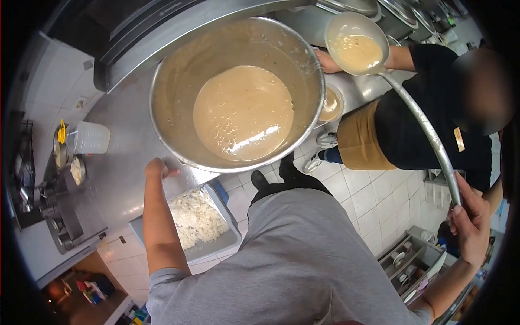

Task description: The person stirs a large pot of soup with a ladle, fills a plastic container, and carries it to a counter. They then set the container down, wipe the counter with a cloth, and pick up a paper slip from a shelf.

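Note:
My right hand (470,225) is wrapped round the handle end of a long metal ladle (428,127). The ladle's bowl carries tan, creamy liquid and hangs just past the right rim of a large metal pot (168,116). More of the same tan liquid (244,114) lies in the bottom of the pot. Beside the pot's lower left rim, my left hand (158,169) is at the steel counter with its thumb sticking out; its other fingers are mostly hidden. A small round container (331,104) with tan liquid sits under the ladle, against the pot's right side.
A grey tub (234,238) of white crumbly food stands below the counter (127,124) edge. To the right, a person in dark clothes (401,108) reaches a hand (327,62) behind the ladle. A translucent plastic container (92,137) is at the left. Lidded pots (352,6) line the back.

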The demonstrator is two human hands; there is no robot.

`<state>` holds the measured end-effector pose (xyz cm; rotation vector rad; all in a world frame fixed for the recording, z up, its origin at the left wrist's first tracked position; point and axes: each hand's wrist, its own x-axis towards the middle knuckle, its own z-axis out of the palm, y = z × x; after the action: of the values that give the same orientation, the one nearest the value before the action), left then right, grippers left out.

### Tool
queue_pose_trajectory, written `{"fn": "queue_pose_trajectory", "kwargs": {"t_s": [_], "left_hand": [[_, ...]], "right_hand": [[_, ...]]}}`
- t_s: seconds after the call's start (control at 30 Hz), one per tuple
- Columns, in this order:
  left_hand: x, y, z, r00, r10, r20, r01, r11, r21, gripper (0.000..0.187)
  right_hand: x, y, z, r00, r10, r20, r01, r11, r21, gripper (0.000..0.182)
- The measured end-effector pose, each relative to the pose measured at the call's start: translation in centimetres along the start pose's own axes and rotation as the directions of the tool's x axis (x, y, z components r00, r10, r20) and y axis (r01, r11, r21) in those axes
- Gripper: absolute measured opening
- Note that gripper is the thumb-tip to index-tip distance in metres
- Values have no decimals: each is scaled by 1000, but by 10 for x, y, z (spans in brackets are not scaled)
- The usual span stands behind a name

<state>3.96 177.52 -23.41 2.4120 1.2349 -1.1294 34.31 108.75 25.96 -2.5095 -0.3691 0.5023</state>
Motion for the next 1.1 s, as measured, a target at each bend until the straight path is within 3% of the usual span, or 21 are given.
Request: {"fn": "queue_pose_trajectory", "kwargs": {"t_s": [0.17,0.2,0.33,0.4,0.43,0.5,0.53,0.63,0.67,0.73,0.97,1.1], "left_hand": [[-13,19,-12,986,-160,37,160,987,8,95],[-13,16,-11,981,-192,39,192,981,4,97],[-11,16,-9,958,-277,73,277,961,5,95],[-15,14,-10,955,-285,78,289,956,-55,92],[-20,14,-11,958,-276,72,282,955,-93,89],[-31,17,-16,949,-310,51,314,935,-166,85],[-37,19,-18,943,-333,22,329,919,-217,82],[-49,24,-23,930,-367,7,357,900,-249,79],[-50,24,-24,930,-366,18,359,900,-248,79],[-51,26,-25,923,-384,10,373,889,-267,80],[-49,26,-31,917,-396,48,394,878,-274,81],[-46,26,-29,912,-408,43,403,871,-280,79]], "right_hand": [[32,-55,15,994,-67,87,75,993,-88,56],[50,-81,23,976,-42,216,56,997,-59,54],[100,-130,73,935,-61,349,158,954,-255,54],[128,-142,96,886,-230,403,408,801,-438,52],[140,-143,109,875,-243,420,431,787,-442,52],[165,-144,133,630,-629,455,742,315,-592,57],[173,-151,144,618,-629,472,753,301,-585,57],[191,-168,176,641,-584,498,620,11,-784,70],[199,-169,183,639,-577,508,626,7,-780,70],[218,-170,195,463,-696,549,628,-179,-757,66],[257,-172,229,391,-683,616,603,-315,-733,62],[262,-179,226,412,-637,651,614,-334,-715,60]]}}
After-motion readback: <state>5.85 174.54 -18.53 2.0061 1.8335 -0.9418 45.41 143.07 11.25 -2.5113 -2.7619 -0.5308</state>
